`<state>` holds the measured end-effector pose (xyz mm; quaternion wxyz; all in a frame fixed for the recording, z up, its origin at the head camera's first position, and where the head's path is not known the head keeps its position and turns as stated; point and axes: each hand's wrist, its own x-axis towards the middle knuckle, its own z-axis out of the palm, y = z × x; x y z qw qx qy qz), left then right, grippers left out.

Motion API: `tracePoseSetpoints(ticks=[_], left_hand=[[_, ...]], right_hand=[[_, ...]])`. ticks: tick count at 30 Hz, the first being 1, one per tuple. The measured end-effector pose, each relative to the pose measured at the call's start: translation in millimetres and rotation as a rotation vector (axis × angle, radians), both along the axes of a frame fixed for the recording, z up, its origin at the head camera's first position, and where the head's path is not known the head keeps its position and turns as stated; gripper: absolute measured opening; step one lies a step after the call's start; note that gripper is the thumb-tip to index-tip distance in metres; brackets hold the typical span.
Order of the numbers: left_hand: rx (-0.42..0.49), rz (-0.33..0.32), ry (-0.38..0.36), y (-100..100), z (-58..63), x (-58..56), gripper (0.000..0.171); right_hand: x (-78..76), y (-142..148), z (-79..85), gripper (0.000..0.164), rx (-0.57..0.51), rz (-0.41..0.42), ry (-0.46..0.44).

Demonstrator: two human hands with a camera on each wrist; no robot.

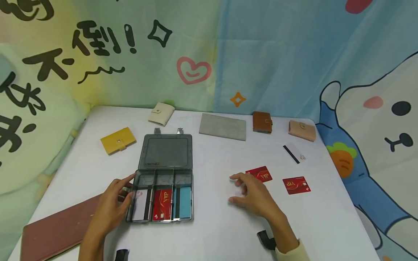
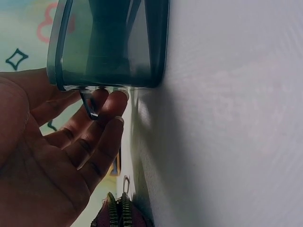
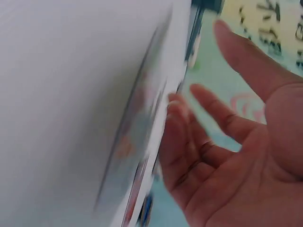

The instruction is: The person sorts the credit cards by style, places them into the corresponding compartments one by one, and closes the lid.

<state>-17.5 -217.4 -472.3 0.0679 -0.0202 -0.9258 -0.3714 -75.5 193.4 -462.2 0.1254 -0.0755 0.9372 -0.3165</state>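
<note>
A dark translucent case (image 1: 166, 177) lies with its lid raised. In its three compartments sit a white card (image 1: 140, 206) with a black stripe, a red VIP card (image 1: 162, 205) and a blue card (image 1: 185, 203). My left hand (image 1: 112, 204) is at the case's left side, its fingers against the wall; the left wrist view shows these fingers (image 2: 106, 137) extended by a small clasp. Right of the case, my right hand (image 1: 253, 195) hovers over a pale card (image 3: 135, 127) on the table, thumb and fingers apart, nothing held.
Two red VIP cards (image 1: 262, 174) (image 1: 296, 185) and a striped white card (image 1: 294, 152) lie right. Along the back are a cream wallet (image 1: 161, 114), a grey sleeve (image 1: 222, 126), a brown wallet (image 1: 262, 122) and a tan wallet (image 1: 302, 130). A yellow wallet (image 1: 118, 140) and maroon folder (image 1: 62, 230) lie left.
</note>
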Motion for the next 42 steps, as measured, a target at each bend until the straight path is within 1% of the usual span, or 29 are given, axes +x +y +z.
tracePoseSetpoints(ticks=[3,4,6,8,11,15,18,22,24,29,32,36,39,42], left_hand=[[0.003,0.000,0.023,0,0.4,0.6,0.061],[-0.002,0.002,0.029,0,0.5,0.8,0.062],[-0.004,0.009,0.034,-1,0.7,1.3,0.063],[-0.007,0.018,0.027,-1,1.3,2.1,0.063],[-0.014,0.027,0.003,-1,1.9,3.1,0.062],[-0.013,0.019,0.009,-1,1.0,3.4,0.062],[-0.012,0.016,0.015,-1,-0.2,2.8,0.063],[-0.020,0.026,-0.005,0,-0.7,2.4,0.063],[-0.023,0.029,-0.012,0,-0.8,2.6,0.063],[-0.012,0.019,-0.004,0,-1.0,2.8,0.063],[-0.008,0.016,-0.002,0,-0.5,2.4,0.063],[-0.014,0.018,-0.013,1,0.6,1.6,0.062],[-0.014,0.017,-0.025,1,1.3,1.0,0.061],[-0.007,0.016,-0.038,2,1.7,0.8,0.059]], right_hand=[[8.8,14,-3.0,0.075,0.114,-0.088,-0.007],[11.4,17,-3.9,0.076,0.140,-0.110,-0.011],[15.6,20,-5.7,0.070,0.158,-0.150,-0.018],[18.7,21,-7.4,0.059,0.158,-0.177,-0.019],[21.5,18,-9.4,0.046,0.147,-0.172,-0.016],[23.5,10,-9.5,0.038,0.113,-0.116,-0.025],[25.6,1,-7.2,0.030,0.043,-0.050,-0.030],[26.6,-10,-2.2,0.021,-0.088,0.051,-0.014],[26.1,-16,0.5,0.022,-0.161,0.080,-0.012],[24.7,-34,6.4,0.039,-0.352,0.088,-0.025],[23.5,-47,8.9,0.041,-0.461,0.099,-0.065],[22.2,-69,12.5,0.039,-0.578,0.110,-0.159],[20.7,-85,14.1,0.041,-0.608,0.122,-0.198],[18.7,-100,12.7,0.042,-0.617,0.164,-0.205]])
